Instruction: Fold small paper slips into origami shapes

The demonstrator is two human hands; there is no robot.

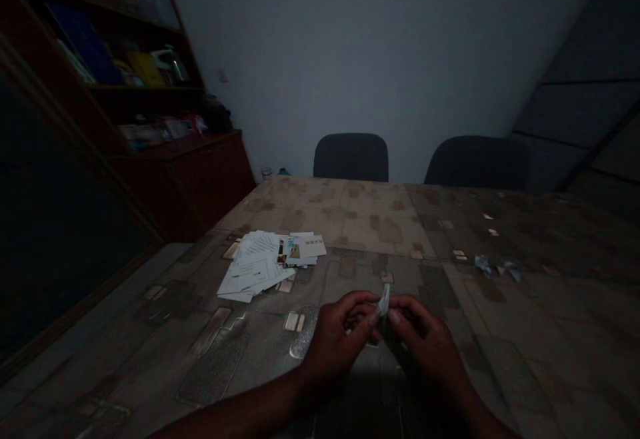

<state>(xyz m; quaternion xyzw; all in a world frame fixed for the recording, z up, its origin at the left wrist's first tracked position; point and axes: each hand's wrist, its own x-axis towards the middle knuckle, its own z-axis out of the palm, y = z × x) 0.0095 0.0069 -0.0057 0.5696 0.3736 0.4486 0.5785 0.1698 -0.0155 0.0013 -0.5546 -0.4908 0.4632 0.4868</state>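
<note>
Between the fingertips of both hands is a small piece of folded white paper (384, 300), held upright just above the near part of the table. My left hand (345, 329) pinches it from the left with thumb and fingers. From the right, my right hand (425, 332) grips it the same way, fingers bent and closed. The paper's lower part is hidden by the fingers, and the dim light hides its exact folded shape. Left of my hands, a spread pile of printed papers and cards (257, 262) lies on the patterned tablecloth (345, 216).
Two small folded paper pieces (483, 264) lie on the table to the right. Two dark chairs (351, 157) stand at the far edge before a pale wall. At the left is a wooden cabinet (200, 176) with loaded shelves. The room is dim.
</note>
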